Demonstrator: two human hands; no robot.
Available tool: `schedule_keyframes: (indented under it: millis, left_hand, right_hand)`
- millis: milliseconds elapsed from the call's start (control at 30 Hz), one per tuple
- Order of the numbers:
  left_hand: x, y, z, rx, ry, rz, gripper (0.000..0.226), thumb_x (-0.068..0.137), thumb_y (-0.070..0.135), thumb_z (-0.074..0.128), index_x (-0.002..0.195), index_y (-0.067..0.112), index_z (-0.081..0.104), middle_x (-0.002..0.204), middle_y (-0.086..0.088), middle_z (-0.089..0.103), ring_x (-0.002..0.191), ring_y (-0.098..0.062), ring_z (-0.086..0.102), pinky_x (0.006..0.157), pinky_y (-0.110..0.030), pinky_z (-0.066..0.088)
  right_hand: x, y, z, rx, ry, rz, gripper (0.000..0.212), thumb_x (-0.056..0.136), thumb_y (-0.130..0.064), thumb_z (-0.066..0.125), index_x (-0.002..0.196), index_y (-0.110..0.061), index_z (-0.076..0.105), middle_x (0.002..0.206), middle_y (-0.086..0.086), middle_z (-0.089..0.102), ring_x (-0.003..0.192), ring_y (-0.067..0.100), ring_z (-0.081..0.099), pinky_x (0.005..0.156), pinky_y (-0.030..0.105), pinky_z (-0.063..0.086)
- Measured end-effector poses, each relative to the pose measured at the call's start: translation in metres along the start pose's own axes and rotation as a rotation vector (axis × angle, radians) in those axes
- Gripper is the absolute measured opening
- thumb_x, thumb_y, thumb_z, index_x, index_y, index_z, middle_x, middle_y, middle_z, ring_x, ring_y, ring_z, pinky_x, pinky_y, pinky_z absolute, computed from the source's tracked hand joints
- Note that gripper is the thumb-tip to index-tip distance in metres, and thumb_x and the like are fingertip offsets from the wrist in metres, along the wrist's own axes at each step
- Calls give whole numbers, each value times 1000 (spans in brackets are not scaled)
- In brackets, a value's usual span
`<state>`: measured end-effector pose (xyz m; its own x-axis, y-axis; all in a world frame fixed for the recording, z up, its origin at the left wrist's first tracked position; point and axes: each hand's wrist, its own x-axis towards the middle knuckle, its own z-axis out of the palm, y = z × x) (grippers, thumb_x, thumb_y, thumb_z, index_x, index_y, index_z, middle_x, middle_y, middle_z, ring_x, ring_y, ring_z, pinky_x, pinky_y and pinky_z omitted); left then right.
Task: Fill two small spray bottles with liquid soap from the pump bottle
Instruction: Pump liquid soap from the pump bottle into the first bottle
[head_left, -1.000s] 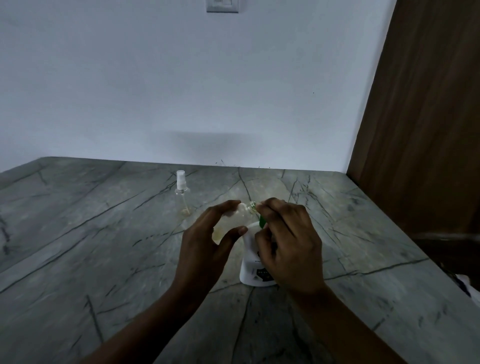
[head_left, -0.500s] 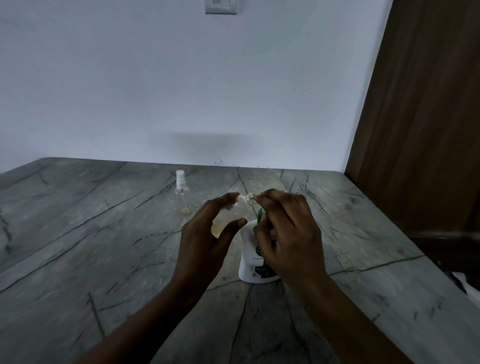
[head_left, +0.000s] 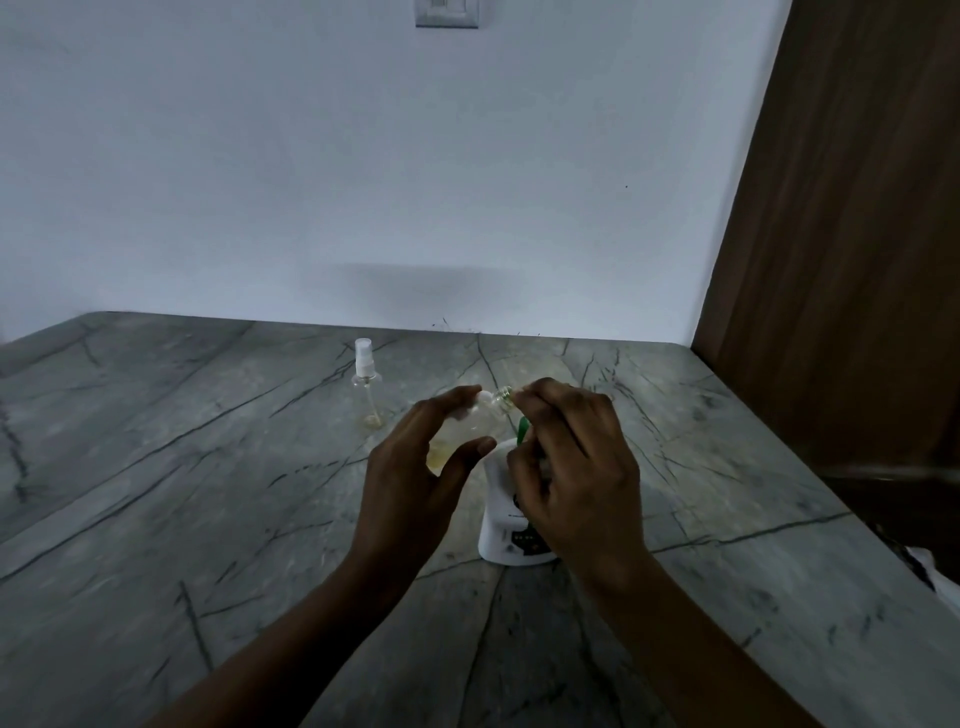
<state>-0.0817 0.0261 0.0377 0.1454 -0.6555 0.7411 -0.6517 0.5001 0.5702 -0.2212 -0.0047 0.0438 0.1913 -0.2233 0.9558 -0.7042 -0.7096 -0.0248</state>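
A white pump bottle (head_left: 501, 525) with a green pump head (head_left: 522, 430) stands on the grey marble counter (head_left: 208, 493). My right hand (head_left: 576, 467) is closed over the pump head, fingertips by the nozzle. My left hand (head_left: 415, 467) holds a clear small spray bottle (head_left: 457, 434) tilted, its open neck (head_left: 502, 395) up against the nozzle. Yellowish liquid shows inside it. A white piece, perhaps its cap, sits at my left fingertips. A second small spray bottle (head_left: 368, 387) stands capped farther back on the left, with a little yellowish liquid at its bottom.
A white wall (head_left: 363, 182) bounds the counter at the back, with a switch plate (head_left: 447, 13) high up. A brown wooden panel (head_left: 857, 260) rises along the right side. The counter's right edge drops off near a dark gap with something white (head_left: 935, 571).
Both hands and the tilted spray bottle sit slightly higher over the pump bottle than a second ago. The grips are unchanged.
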Motion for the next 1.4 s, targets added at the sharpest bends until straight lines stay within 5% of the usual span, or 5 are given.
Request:
schedule_keyframes:
  millis: [200, 633, 1400]
  left_hand:
    - [-4, -2, 2, -13, -14, 2, 45, 74, 50, 53, 117, 37, 48, 102, 34, 49, 98, 19, 49, 72, -5, 44]
    - [-1, 2, 0, -16, 20, -10, 43, 76, 29, 69, 117, 33, 54, 103, 24, 56, 99, 10, 54, 73, -7, 44]
    - [-5, -2, 2, 2, -8, -27, 46, 77, 26, 69, 119, 33, 51, 106, 20, 56, 100, 11, 52, 70, -5, 42]
  right_hand:
    - [-8, 2, 4, 2, 26, -25, 28, 85, -13, 51, 99, 5, 69, 99, 18, 67, 98, 22, 51, 82, 24, 44]
    - [2, 2, -5, 4, -21, -3, 28, 82, -10, 52, 101, 2, 69, 102, 14, 66, 99, 20, 50, 79, 20, 40]
    - [-5, -1, 1, 5, 13, 6, 27, 84, -11, 51, 98, 4, 68, 101, 17, 66, 99, 21, 50, 82, 21, 41]
